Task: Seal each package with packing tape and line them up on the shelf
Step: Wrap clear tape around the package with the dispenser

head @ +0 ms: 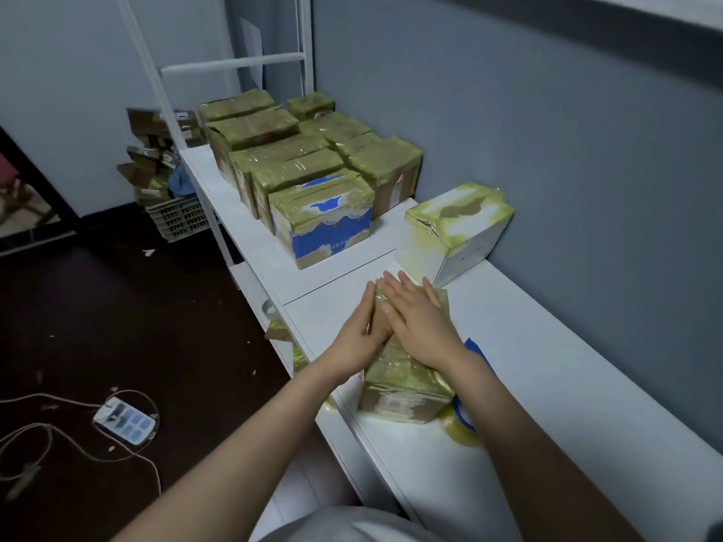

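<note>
While the left grip [354,338] and right grip [418,318], fingers straight, press the package [403,381], sealing seems nearly done; next, it probably needs lifting into the row [297,170].

No legible text, blue-and-white package [332,232] print blurred

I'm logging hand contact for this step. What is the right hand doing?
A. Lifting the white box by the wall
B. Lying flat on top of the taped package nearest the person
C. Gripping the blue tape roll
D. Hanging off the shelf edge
B: the right hand lies flat, fingers straight, on top of the taped package, while the left hand touches its left side.
</note>
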